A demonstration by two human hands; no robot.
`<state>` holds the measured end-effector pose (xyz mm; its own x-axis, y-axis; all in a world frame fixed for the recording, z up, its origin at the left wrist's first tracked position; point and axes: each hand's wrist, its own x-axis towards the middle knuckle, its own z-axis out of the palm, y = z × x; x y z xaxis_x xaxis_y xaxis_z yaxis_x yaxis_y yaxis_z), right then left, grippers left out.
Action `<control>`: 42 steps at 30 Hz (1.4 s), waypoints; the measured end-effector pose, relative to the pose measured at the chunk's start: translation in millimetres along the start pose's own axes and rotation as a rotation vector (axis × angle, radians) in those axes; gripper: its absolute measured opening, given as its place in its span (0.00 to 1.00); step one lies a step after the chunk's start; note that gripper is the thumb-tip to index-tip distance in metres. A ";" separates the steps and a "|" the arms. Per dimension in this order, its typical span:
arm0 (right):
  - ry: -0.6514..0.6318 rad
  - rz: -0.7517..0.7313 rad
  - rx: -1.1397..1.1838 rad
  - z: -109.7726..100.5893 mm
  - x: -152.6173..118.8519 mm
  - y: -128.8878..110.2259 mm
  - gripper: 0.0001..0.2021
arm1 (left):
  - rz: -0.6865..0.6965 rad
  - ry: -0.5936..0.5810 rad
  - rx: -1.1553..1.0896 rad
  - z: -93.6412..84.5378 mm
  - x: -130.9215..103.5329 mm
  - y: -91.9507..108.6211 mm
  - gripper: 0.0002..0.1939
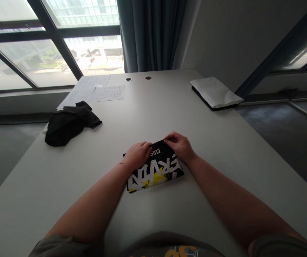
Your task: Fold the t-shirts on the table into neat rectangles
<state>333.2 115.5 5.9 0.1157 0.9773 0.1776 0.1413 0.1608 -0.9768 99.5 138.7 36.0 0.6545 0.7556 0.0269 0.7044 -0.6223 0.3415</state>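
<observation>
A folded black cloth point(156, 173) with white lettering and yellow patches lies on the white table, close to its near side. My left hand point(138, 154) rests over the cloth's upper left part, its fingers bent together at the far edge. At the upper right corner my right hand point(179, 145) pinches the cloth's far edge between thumb and fingers. The lettering is partly covered by my left hand.
A crumpled black cloth point(70, 125) lies at the table's left edge, with paper sheets point(107, 93) behind it. A folded white and black cloth point(216, 92) sits at the back right. Two round holes are near the table's point(158, 107) far edge.
</observation>
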 end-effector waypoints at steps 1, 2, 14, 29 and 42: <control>0.008 0.008 0.003 0.0 0.1 1.3 0.15 | -0.021 -0.002 0.011 -0.3 0.0 0.7 0.18; 0.019 0.014 0.002 -0.1 0.4 2.4 0.15 | -0.049 -0.008 0.025 -0.8 0.1 1.2 0.18; -0.304 0.341 0.295 -23.6 3.9 -5.1 0.29 | -0.164 -0.035 0.059 -2.7 -1.0 -0.7 0.19; -0.625 0.337 0.087 -34.5 1.5 -11.5 0.24 | -0.205 -0.020 -0.007 -3.9 -0.6 -7.2 0.19; -0.508 0.105 -0.280 -48.5 9.8 -50.4 0.17 | -0.347 0.012 0.105 -7.5 -0.7 -5.1 0.25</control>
<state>374.9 110.3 62.7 -0.3330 0.9407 -0.0653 0.4164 0.0846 -0.9052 93.4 142.8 41.3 0.3689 0.9274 -0.0624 0.9087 -0.3457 0.2339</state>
